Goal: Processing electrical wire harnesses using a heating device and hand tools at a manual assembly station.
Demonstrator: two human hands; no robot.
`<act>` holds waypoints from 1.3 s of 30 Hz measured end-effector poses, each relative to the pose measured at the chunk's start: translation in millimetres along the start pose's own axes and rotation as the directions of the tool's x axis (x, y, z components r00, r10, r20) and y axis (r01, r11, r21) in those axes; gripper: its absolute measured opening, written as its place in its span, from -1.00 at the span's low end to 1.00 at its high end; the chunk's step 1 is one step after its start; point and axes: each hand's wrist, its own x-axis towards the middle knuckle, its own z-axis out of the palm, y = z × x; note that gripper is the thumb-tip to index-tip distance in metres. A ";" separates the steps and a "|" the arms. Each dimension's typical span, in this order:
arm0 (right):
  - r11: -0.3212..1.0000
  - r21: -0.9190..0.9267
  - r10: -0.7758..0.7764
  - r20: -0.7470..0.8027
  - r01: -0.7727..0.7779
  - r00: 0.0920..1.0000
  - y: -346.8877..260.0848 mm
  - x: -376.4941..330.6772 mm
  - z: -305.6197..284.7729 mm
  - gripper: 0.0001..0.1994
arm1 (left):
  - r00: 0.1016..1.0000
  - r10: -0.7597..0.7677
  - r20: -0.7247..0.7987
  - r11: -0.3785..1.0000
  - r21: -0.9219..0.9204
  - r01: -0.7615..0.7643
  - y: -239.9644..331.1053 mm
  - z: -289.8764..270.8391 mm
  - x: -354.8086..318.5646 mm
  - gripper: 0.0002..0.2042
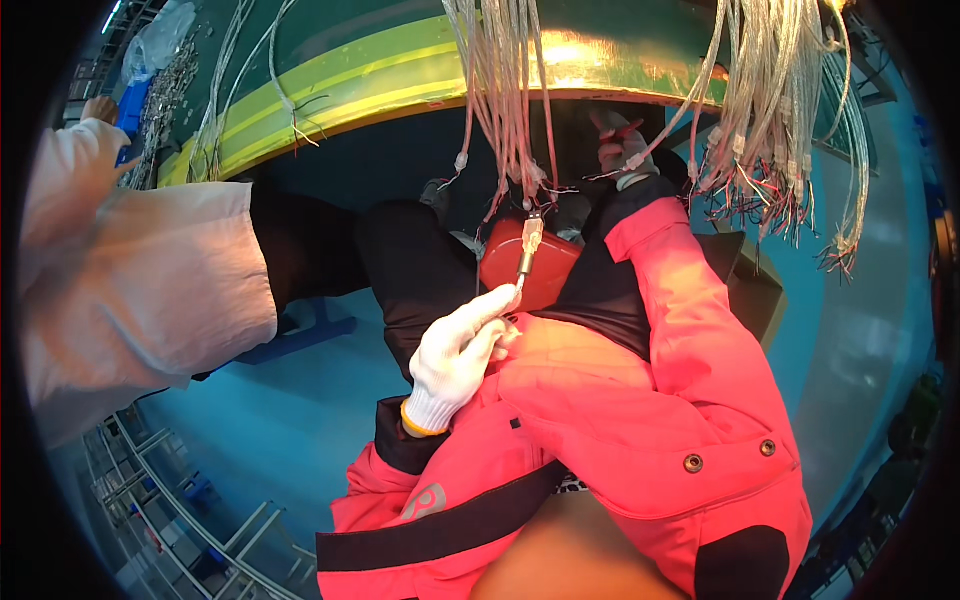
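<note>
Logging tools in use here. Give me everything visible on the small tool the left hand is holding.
The small tool is slim, with a pale, squarish, metallic-looking head and a thin dark shaft running down to the gloved left hand, whose fingers pinch its lower end. It stands nearly upright, tilted slightly right, in front of a red rounded case on the lap. Its head reaches the lower ends of the hanging wire bundle; actual contact cannot be told.
</note>
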 end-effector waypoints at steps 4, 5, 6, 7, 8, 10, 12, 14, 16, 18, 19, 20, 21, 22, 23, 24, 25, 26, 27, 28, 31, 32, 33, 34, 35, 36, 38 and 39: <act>0.997 -0.044 -0.071 -0.067 0.069 0.995 -26.4 -20.2 7.3 -0.78 | 0.985 0.159 0.068 0.986 0.030 -0.162 -8.3 6.9 8.3 -0.65; 0.996 -0.039 -0.084 -0.076 0.081 0.994 -23.7 -24.5 9.1 -0.78 | 0.972 0.219 0.086 0.975 0.029 -0.222 -11.4 7.2 9.8 -0.65; 0.991 0.088 -0.066 -0.325 0.099 0.943 -14.2 -33.7 31.4 -0.78 | 0.972 0.216 0.096 0.975 0.037 -0.220 -13.6 5.5 11.0 -0.65; 0.968 0.203 -0.014 -0.550 0.150 0.835 -8.0 -47.0 43.7 -0.77 | 0.965 0.240 0.107 0.967 0.060 -0.248 -16.3 4.2 12.5 -0.66; 0.920 0.385 0.118 -0.108 -0.068 0.987 0.7 -63.7 21.5 -0.79 | 0.956 0.266 0.128 0.958 0.078 -0.277 -18.0 5.7 15.7 -0.67; 0.894 0.278 0.309 0.184 -0.351 0.933 27.0 -112.9 19.0 -0.76 | 0.947 0.289 0.141 0.948 0.100 -0.304 -21.3 2.3 23.4 -0.68; 0.789 0.162 0.532 0.301 -0.592 0.791 26.6 -163.0 77.9 -0.74 | 0.885 0.372 0.280 0.898 0.133 -0.420 -20.0 -10.9 31.9 -0.70; 0.622 0.140 0.569 0.594 -0.770 0.568 27.1 -187.5 99.9 -0.74 | 0.846 0.394 0.360 0.876 0.131 -0.464 -16.9 -18.3 36.9 -0.71; 0.655 0.168 0.581 0.511 -0.737 0.633 30.3 -201.9 106.9 -0.75 | 0.819 0.383 0.427 0.863 0.151 -0.482 -8.0 -22.2 44.3 -0.73; 0.666 0.175 0.593 0.466 -0.725 0.657 23.2 -211.5 128.2 -0.75 | 0.808 0.380 0.451 0.857 0.157 -0.491 -8.5 -22.1 51.9 -0.74; 0.768 -0.064 0.612 0.365 -0.637 0.702 11.5 -217.2 146.1 -0.75 | 0.812 0.426 0.399 0.827 0.193 -0.528 -11.0 -22.9 55.2 -0.75; 0.795 -0.318 0.599 0.272 -0.517 0.753 -2.4 -221.6 168.2 -0.73 | 0.809 0.476 0.346 0.791 0.232 -0.565 -11.6 -23.3 58.0 -0.76; 0.739 -0.559 0.560 0.197 -0.377 0.804 -6.3 -223.5 179.9 -0.72 | 0.800 0.527 0.286 0.754 0.277 -0.596 -13.0 -23.4 57.7 -0.77; 0.728 -0.571 0.573 0.203 -0.380 0.794 -1.2 -224.1 184.7 -0.72 | 0.801 0.537 0.266 0.752 0.279 -0.597 -13.6 -21.6 55.4 -0.77; 0.765 -0.555 0.467 0.127 -0.328 0.875 3.8 -227.1 188.1 -0.73 | 0.790 0.605 0.097 0.698 0.414 -0.585 -15.8 -15.1 54.4 -0.79; 0.794 -0.545 0.351 0.050 -0.269 0.935 9.2 -230.0 191.6 -0.74 | 0.740 0.669 -0.068 0.647 0.543 -0.535 -17.9 -8.5 53.1 -0.79; 0.816 -0.541 0.226 -0.026 -0.204 0.974 13.3 -231.8 195.1 -0.74 | 0.652 0.726 -0.221 0.605 0.657 -0.451 -20.4 -4.3 51.7 -0.80; 0.806 -0.553 0.243 -0.015 -0.210 0.970 17.0 -231.8 201.3 -0.74 | 0.642 0.727 -0.244 0.610 0.658 -0.442 -22.1 -4.8 46.4 -0.80; 0.798 -0.571 0.214 -0.033 -0.194 0.976 19.3 -231.9 208.3 -0.76 | 0.842 0.477 -0.253 0.865 0.305 -0.399 -24.9 -5.7 38.8 -0.79; 0.788 -0.589 0.187 -0.052 -0.181 0.981 22.5 -232.8 215.0 -0.78 | 0.968 0.215 -0.133 0.970 -0.086 -0.227 -28.8 -6.3 30.2 -0.78; 0.792 -0.590 0.170 -0.034 -0.157 0.985 41.9 -236.0 229.7 -0.82 | 0.993 0.019 0.116 0.864 -0.501 0.042 -37.9 3.6 27.8 -0.73; 0.816 -0.562 0.163 -0.007 -0.139 0.987 49.2 -236.8 234.2 -0.84 | 0.987 0.034 0.160 0.829 -0.555 0.062 -40.1 8.8 33.4 -0.69; 0.839 -0.530 0.154 0.015 -0.123 0.988 53.3 -238.1 236.2 -0.87 | 0.977 0.050 0.206 0.791 -0.605 0.087 -41.7 10.3 37.6 -0.66; 0.833 -0.537 0.169 0.020 -0.132 0.985 52.7 -239.2 235.5 -0.87 | 0.980 0.053 0.191 0.785 -0.615 0.077 -42.0 8.1 41.7 -0.66; 0.757 -0.652 0.104 0.064 -0.037 0.993 48.2 -240.8 232.3 -0.85 | 0.977 0.067 0.203 0.714 -0.694 0.096 -41.7 5.5 46.8 -0.66; 0.660 -0.748 0.042 0.122 0.064 0.992 40.8 -240.7 228.5 -0.82 | 0.973 0.085 0.215 0.636 -0.763 0.113 -39.7 2.9 53.2 -0.65; 0.543 -0.823 -0.003 0.196 0.166 0.981 27.4 -241.4 221.2 -0.78 | 0.970 0.111 0.215 0.547 -0.829 0.121 -37.2 -1.3 60.0 -0.65; 0.683 -0.728 0.186 0.254 0.061 0.949 20.0 -243.0 216.8 -0.71 | 0.959 0.155 0.237 0.552 -0.826 0.115 -36.3 -3.5 62.0 -0.65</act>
